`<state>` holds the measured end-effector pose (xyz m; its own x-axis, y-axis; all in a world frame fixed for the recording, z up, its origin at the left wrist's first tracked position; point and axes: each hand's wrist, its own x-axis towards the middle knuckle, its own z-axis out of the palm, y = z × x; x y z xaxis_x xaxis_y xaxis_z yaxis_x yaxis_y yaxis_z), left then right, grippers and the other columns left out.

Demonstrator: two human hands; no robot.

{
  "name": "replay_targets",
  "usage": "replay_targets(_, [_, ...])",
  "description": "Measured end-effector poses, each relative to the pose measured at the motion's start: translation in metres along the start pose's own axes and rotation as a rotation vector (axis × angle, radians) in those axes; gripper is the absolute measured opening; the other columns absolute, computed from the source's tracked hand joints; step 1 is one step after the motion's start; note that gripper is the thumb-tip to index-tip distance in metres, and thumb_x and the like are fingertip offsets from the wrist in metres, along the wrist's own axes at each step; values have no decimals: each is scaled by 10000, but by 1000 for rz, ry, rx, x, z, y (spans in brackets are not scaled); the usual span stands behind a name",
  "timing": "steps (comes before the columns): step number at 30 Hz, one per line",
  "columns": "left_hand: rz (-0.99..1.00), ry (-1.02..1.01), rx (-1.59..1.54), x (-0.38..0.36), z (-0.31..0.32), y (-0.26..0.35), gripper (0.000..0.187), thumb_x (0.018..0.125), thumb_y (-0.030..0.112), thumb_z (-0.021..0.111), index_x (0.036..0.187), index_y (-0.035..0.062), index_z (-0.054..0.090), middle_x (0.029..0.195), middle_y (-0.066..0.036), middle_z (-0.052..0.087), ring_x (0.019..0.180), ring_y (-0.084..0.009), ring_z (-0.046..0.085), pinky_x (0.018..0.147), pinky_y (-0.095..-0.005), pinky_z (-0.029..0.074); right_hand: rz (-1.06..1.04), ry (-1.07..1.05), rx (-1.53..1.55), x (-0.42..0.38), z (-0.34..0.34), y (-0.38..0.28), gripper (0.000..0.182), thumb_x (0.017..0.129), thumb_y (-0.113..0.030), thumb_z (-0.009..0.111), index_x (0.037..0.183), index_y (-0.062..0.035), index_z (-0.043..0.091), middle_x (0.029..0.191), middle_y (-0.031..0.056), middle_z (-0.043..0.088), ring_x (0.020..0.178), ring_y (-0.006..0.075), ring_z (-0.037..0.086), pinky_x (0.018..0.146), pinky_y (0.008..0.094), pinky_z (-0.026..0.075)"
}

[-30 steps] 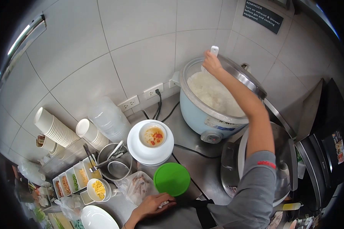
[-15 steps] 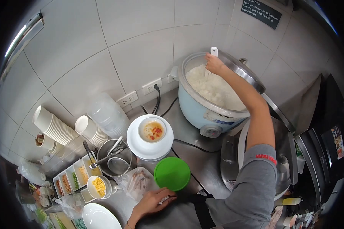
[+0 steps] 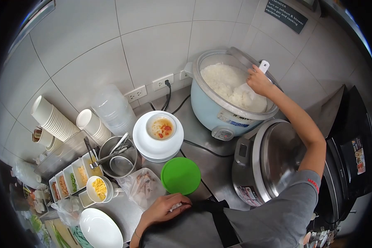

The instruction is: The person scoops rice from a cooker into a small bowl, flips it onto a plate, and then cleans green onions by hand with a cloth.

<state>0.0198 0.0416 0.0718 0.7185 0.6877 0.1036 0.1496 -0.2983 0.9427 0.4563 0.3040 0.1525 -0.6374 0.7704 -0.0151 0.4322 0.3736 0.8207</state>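
Paddle, white (image 3: 264,65), one: I am gripping it in my right hand (image 3: 259,81), fingers wrapping the handle, its end protruding above my fist, its lower part reaching down to the rice.
Rice (image 3: 222,78), white, one large batch: filling much of the pale blue cooker (image 3: 206,108), which is standing open against the wall corner.
Lid (image 3: 240,58), one: leaning behind the cooker's rim.
Small white thing (image 3: 175,206), too hidden to identify: I am holding it in the curled fingers of my left hand (image 3: 167,208), near the counter's front.
Green round lid (image 3: 180,175), one: lying just beyond that hand.
Clear plastic bag (image 3: 144,188), one: sitting beside the green lid.
White plates (image 3: 140,138), stacked: supporting a small bowl (image 3: 161,127) that is containing reddish bits.
Grey cooker (image 3: 242,173), one: standing under my right arm.
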Motion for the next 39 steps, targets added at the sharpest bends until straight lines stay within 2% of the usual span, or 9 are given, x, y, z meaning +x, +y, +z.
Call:
replay_targets(5, [-17, -48, -12, 5, 3, 0, 129, 812, 47, 588, 940, 53, 598, 855, -69, 631, 779, -211, 635, 663, -294, 483, -61, -176, -29, 29, -19, 21, 111, 692, -153, 577, 623, -152, 664, 674, 15, 638, 864, 175, 548, 933, 341, 282])
replay_targets(8, [16, -44, -22, 9, 5, -2, 115, 817, 111, 603, 923, 69, 586, 878, -61, 622, 747, -234, 607, 647, -307, 474, 52, -145, -280, 75, 14, 10, 123, 712, -223, 574, 698, -187, 691, 777, 14, 666, 901, 181, 552, 942, 346, 261])
replay_targets(10, [14, -41, -11, 10, 6, 0, 117, 819, 110, 598, 929, 71, 585, 883, -63, 621, 755, -236, 608, 652, -308, 476, 77, -12, -454, 97, 38, -5, 155, 747, -245, 557, 733, -186, 700, 838, 11, 674, 953, 184, 554, 960, 347, 227])
replay_targets(13, [-19, -37, 9, 10, 5, -1, 130, 813, 72, 592, 943, 69, 594, 873, -65, 631, 788, -230, 624, 676, -303, 481, -14, -60, -603, 131, 101, -26, 198, 763, -240, 541, 778, -133, 707, 851, 28, 673, 1023, 202, 516, 999, 381, 184])
replay_targets(17, [-13, -26, 25, 13, 4, -4, 141, 808, 50, 589, 948, 67, 601, 877, -67, 635, 805, -230, 630, 694, -301, 483, -42, -270, -568, 139, 122, -34, 212, 793, -255, 520, 806, -145, 700, 814, -12, 671, 982, 172, 534, 992, 393, 162])
replay_targets(22, [2, -21, 31, 13, 3, -2, 127, 810, 83, 592, 934, 72, 567, 891, -57, 624, 773, -244, 614, 653, -311, 482, -214, -285, -638, 122, 89, -20, 178, 801, -258, 520, 790, -216, 693, 774, -62, 666, 942, 132, 548, 975, 385, 178])
replay_targets(28, [6, 15, 28, 4, 4, -2, 131, 801, 69, 596, 928, 73, 565, 891, -56, 625, 749, -242, 617, 645, -312, 484, -376, -343, -672, 126, 89, -18, 154, 809, -251, 534, 850, -247, 683, 880, -84, 663, 983, 132, 541, 973, 385, 194])
replay_targets(35, [22, 18, -5, 3, 4, 2, 127, 808, 82, 596, 930, 74, 564, 885, -54, 625, 738, -241, 617, 635, -311, 482, -392, -377, -606, 92, 77, -21, 159, 808, -261, 529, 842, -253, 684, 903, -91, 660, 1004, 138, 537, 1003, 378, 174])
replay_targets(39, [34, -27, 0, 2, 4, 1, 119, 815, 87, 592, 930, 73, 566, 885, -51, 625, 738, -237, 616, 634, -313, 480, -392, -367, -567, 56, 38, -42, 159, 801, -257, 529, 822, -251, 687, 867, -93, 663, 988, 138, 542, 1005, 374, 168])
